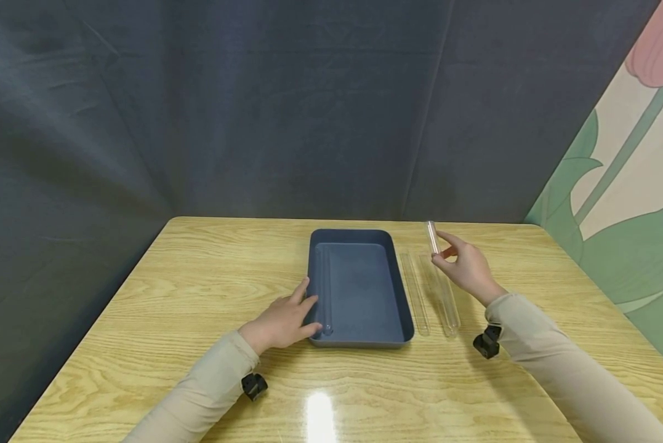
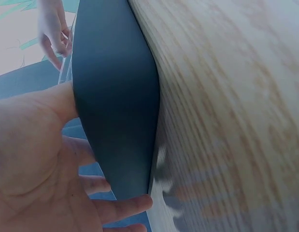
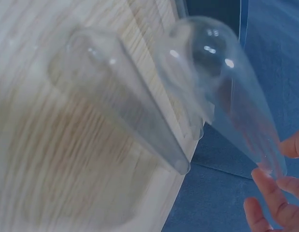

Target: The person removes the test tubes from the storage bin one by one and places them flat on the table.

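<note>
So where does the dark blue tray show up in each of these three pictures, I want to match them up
Head view: the tray sits slightly right of and below centre.
Left wrist view: its outer wall runs down from the top edge, left of centre.
Right wrist view: only part of it shows, at the top edge, right of centre.
Shared landmark: the wooden table, which appears in all three.

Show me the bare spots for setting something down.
The table is bare left of the tray and left hand, and in front between the sleeves. The tray's floor is free right of its tube. Crowded: right of the tray, where two clear tubes lie and the right hand holds another tube.
</note>
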Tool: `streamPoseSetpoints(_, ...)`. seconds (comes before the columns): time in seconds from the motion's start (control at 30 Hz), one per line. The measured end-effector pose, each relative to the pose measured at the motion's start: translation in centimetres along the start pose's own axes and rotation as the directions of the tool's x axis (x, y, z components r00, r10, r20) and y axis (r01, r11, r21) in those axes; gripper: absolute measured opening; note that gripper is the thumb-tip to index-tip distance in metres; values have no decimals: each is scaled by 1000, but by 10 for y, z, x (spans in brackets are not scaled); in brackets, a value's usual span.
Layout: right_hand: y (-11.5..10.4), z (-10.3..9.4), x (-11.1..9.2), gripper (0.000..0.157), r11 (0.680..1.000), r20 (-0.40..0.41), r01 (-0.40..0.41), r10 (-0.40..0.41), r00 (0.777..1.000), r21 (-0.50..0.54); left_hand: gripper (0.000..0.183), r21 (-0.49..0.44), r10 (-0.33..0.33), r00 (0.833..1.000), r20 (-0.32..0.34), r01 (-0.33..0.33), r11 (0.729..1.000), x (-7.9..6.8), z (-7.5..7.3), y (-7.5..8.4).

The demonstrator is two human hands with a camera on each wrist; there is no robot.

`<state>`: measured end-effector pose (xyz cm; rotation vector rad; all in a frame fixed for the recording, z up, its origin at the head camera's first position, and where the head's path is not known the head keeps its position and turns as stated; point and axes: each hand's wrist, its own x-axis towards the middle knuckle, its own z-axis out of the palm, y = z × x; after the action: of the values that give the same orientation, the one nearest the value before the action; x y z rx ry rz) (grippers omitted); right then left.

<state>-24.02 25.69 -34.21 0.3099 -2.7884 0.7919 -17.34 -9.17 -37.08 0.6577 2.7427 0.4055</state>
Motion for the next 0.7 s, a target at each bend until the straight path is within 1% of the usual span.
streamPoseSetpoints(0.17,5,0,-1,52,1000,-2,-5,5,1000,-2,62,-5,-1,1000,-2,1,1000,0,0,0)
streamPoseSetpoints(0.7,22,3,-2,53,1000,36,-25,25,999,-15,62,-15,-1,1000,-19,0,1000,1,2,-1)
